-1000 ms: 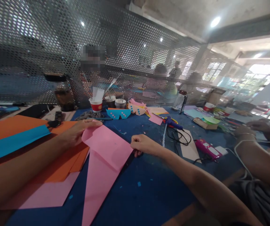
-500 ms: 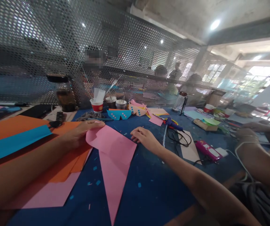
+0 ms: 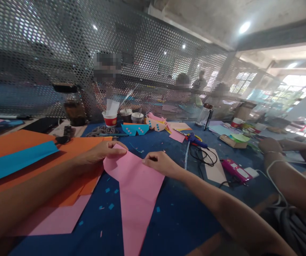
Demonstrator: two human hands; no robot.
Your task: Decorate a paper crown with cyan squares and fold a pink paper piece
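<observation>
A pink sheet of paper (image 3: 139, 188), wide at the top and tapering toward the near table edge, hangs between my hands. Its upper left corner is pinched by the thumb and fingers of my left hand (image 3: 103, 153). My right hand (image 3: 162, 163) is closed on the top edge farther right, thumb and fingertips together. Under my left forearm lie orange sheets (image 3: 85, 176), with another pink sheet (image 3: 51, 220) below them and a folded blue strip (image 3: 19, 159) on top. Small blue paper scraps (image 3: 111, 206) dot the blue table (image 3: 179, 224).
Beyond my hands stand paper cut-outs (image 3: 135, 129), a red-and-white cup (image 3: 110, 119) and a dark jar (image 3: 74, 110). A blue glue gun (image 3: 197, 140) with a black cord lies right, near a magenta device (image 3: 235, 170). Another person's arm (image 3: 289, 170) rests at far right.
My right hand has moved left and down, from beside the pink paper to gripping its top edge. My left hand and the paper have shifted right and slightly nearer.
</observation>
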